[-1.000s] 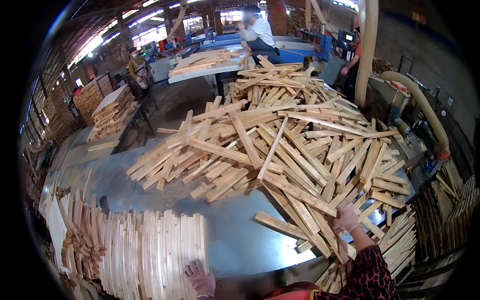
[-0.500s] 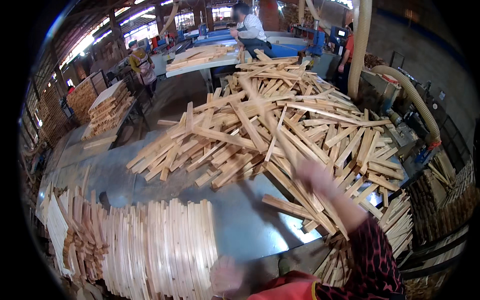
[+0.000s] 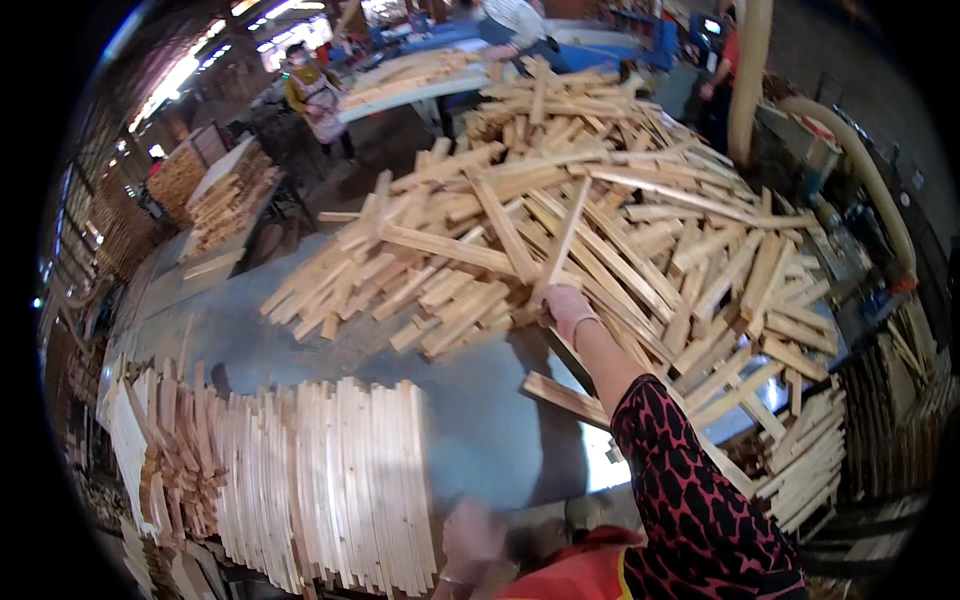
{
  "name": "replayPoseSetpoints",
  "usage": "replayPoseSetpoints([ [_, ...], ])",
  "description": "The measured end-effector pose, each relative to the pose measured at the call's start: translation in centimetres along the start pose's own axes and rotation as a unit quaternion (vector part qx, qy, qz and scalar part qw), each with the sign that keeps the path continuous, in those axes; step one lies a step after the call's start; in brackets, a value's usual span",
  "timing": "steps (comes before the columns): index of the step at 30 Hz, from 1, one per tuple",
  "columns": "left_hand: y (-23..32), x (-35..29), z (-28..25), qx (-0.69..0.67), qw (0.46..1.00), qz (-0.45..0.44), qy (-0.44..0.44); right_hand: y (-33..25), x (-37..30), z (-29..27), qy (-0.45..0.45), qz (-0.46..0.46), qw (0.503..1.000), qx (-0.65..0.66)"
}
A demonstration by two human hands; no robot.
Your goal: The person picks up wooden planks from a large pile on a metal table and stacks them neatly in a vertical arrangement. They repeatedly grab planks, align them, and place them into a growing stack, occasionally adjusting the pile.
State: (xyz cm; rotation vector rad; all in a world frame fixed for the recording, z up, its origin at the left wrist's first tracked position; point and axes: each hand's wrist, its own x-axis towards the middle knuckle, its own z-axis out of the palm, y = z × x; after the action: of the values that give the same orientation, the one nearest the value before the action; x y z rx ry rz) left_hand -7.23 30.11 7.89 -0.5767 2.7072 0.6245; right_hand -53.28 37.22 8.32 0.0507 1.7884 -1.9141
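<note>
My right hand [image 3: 570, 308] reaches out over a big heap of loose wooden strips [image 3: 640, 240]. Its fingers are closed around the near end of one wooden strip [image 3: 565, 235], which slants up and away across the heap. My left hand [image 3: 472, 538] is low in the view, smeared by motion, beside the right end of a tight row of wooden strips [image 3: 340, 480] lined up side by side. Whether those left fingers hold anything does not show.
The grey metal tabletop [image 3: 480, 430] carries both heap and row. One loose strip [image 3: 562, 398] lies near its front edge. More stacked wood [image 3: 232, 195] stands at the far left. Other people [image 3: 318, 100] are at the back, and a thick hose [image 3: 752, 80] hangs at the right.
My right hand has moved left and away from me onto the slanting strip. A blurred strip that stretched from this hand across the heap no longer shows there. My left hand shifted slightly right.
</note>
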Motion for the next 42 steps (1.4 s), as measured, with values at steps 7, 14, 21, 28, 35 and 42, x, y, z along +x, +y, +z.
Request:
replayPoseSetpoints([
  [7, 0.1, 5.6, 1.9, -0.447, 0.889, 0.011, 0.099, 10.4, -26.4, -0.4, -0.146, 0.008, 0.967, -0.209],
  [14, 0.0, 7.5, 4.6, -0.392, 0.919, 0.02, 0.03, 9.2, -27.6, -5.4, -0.116, -0.178, 0.9, -0.38],
  [21, -6.9, 0.0, 5.0, 0.054, 0.968, -0.016, 0.244, 4.2, -19.3, -12.9, 0.081, -0.149, 0.71, -0.683],
  [28, -8.7, -0.9, 1.0, 0.122, 0.969, -0.044, 0.21, 3.9, -13.1, -10.5, 0.135, -0.11, 0.666, -0.726],
  [35, -8.7, -1.8, -0.4, 0.03, 0.968, 0.052, 0.244, 6.8, -17.6, -9.7, -0.057, 0.103, 0.99, -0.082],
  [42, -1.7, 4.2, 1.6, -0.473, 0.876, -0.066, -0.066, 16.7, -34.3, 5.3, -0.227, 0.079, 0.92, -0.31],
])
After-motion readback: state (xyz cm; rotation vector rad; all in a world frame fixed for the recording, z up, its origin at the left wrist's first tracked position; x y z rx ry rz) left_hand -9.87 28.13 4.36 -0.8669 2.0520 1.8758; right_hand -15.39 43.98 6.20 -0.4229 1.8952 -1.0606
